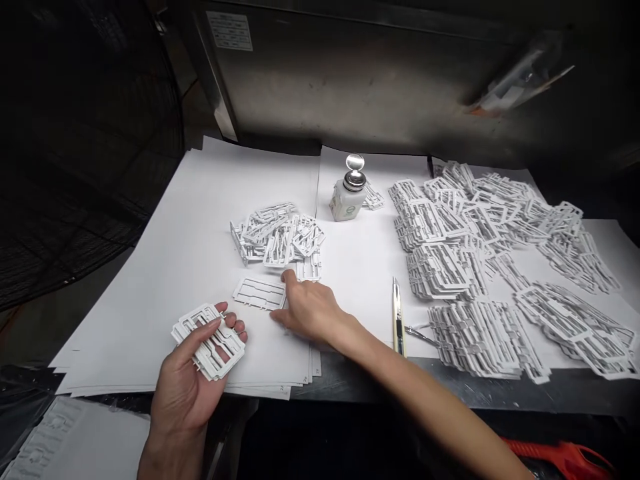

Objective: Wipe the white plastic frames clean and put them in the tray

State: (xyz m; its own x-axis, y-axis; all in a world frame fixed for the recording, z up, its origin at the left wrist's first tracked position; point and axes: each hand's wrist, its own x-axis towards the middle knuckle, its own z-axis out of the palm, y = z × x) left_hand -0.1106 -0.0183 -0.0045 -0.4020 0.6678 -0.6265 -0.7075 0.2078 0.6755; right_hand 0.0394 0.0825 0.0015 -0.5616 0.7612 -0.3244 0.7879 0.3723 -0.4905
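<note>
My left hand (187, 380) holds a small stack of white plastic frame parts (210, 340) above the near edge of the paper. A single flat white frame (260, 293) lies on the paper, and my right hand (307, 308) rests beside it, fingertips touching its right end. Just beyond sits a loose pile of the same white frames (277, 235).
White paper sheets (200, 220) cover the bench. A small dispenser bottle (349, 192) with a metal top stands at the middle back. A utility knife (397, 313) and tweezers (417, 333) lie right of my arm. Large heaps of white frames (500, 260) fill the right side.
</note>
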